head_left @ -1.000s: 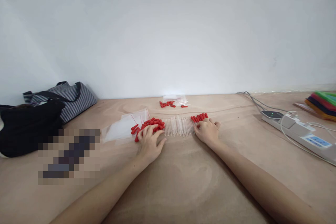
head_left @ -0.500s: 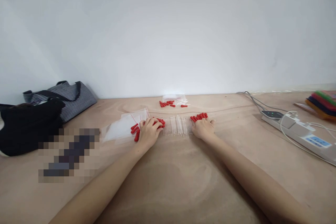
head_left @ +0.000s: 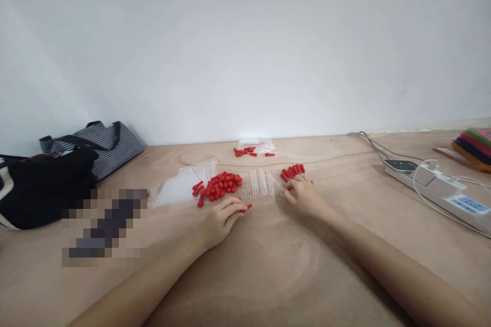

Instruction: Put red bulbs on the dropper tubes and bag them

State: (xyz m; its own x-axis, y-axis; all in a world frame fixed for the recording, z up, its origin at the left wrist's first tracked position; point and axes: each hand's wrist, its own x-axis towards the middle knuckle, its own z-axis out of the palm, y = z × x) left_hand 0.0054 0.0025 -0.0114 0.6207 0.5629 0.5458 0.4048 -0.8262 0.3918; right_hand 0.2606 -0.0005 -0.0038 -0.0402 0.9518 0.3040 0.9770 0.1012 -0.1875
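My left hand (head_left: 224,218) pinches a red rubber dropper bulb (head_left: 249,207), its narrow end pointing right, just above the wood table in front of the pile. Behind that hand lies a heap of red dropper bulbs (head_left: 222,185). A row of thin clear dropper tubes (head_left: 259,184) lies side by side in the middle. My right hand (head_left: 303,194) is at the row's right end, fingers closed on a clear dropper tube (head_left: 276,184) that slants across the others. Beyond its fingers lie several tubes with red bulbs fitted (head_left: 293,171).
Clear zip bags (head_left: 180,184) lie left of the heap. More bulbs (head_left: 244,151) and tubes are near the wall. A power strip (head_left: 441,184) with cables stands right, by coloured stacked items (head_left: 473,148). A striped bag (head_left: 118,150) and a black bag (head_left: 49,184) are left.
My left hand has come off the heap toward me and right, now with one bulb in its fingers. My right hand has drawn back slightly, and one tube now slants out of the row.
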